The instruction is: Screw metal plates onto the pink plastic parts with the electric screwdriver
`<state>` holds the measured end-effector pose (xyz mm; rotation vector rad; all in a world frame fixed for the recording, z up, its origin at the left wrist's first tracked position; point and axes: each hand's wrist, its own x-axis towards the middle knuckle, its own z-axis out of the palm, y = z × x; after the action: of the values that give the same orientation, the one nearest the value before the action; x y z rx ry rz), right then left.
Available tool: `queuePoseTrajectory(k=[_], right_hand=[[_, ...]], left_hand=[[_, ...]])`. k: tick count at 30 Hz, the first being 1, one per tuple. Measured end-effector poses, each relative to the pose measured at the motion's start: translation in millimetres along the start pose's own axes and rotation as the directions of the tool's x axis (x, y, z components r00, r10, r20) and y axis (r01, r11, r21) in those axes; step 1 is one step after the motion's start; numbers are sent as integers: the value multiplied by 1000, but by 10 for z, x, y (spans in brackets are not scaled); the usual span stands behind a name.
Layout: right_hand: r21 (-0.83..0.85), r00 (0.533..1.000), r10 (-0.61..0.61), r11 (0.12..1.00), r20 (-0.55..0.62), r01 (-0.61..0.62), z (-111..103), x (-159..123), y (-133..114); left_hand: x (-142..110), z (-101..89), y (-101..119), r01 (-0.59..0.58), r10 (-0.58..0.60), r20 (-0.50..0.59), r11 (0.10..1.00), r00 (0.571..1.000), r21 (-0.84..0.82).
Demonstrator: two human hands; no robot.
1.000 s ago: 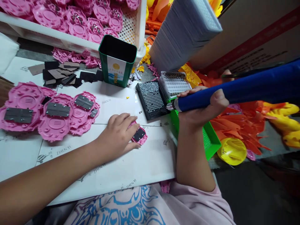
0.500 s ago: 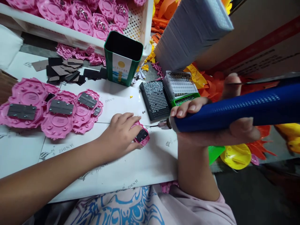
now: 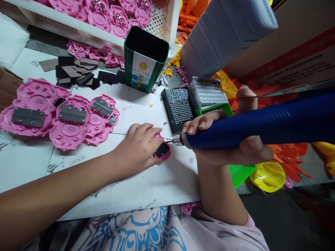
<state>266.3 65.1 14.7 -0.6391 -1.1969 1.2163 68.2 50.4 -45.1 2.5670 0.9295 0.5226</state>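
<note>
L hand pinning small pink pc w/ black plate on tabletop — R hand wrapped round blue driver, bit nr plate's edge.

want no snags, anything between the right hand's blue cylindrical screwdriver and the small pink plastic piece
Nothing visible blocks the blue cylindrical screwdriver in the right hand: its thin dark bit points at the small pink plastic piece. The left hand covers the piece's left side; whether the tip touches is unclear.

A pale pink shirt is worn, its front marked with a swirling print outlined in blue; the right sleeve is ended near the elbow.
</note>
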Motion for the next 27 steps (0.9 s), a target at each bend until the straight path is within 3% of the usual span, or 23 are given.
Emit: queuePoseTrajectory(k=[6,13,21,27], right_hand=[[-38,998,-1,999,58,4,-31,1,12],[-96,989,-97,990,109,107,47,-7,61],[43,990,-97,995,104,93,6,-13,128],[70,996,-92,993,0,91,-44,22,-54]], left_hand=[[-4,10,6,-12,12,-24,1000,1000,24],[-3,10,27,10,-10,-13,999,1000,37],[6,-24,-9,30,-26,100,999,995,-40],[-9,-54,-18,65,-56,132,996,990,-65]])
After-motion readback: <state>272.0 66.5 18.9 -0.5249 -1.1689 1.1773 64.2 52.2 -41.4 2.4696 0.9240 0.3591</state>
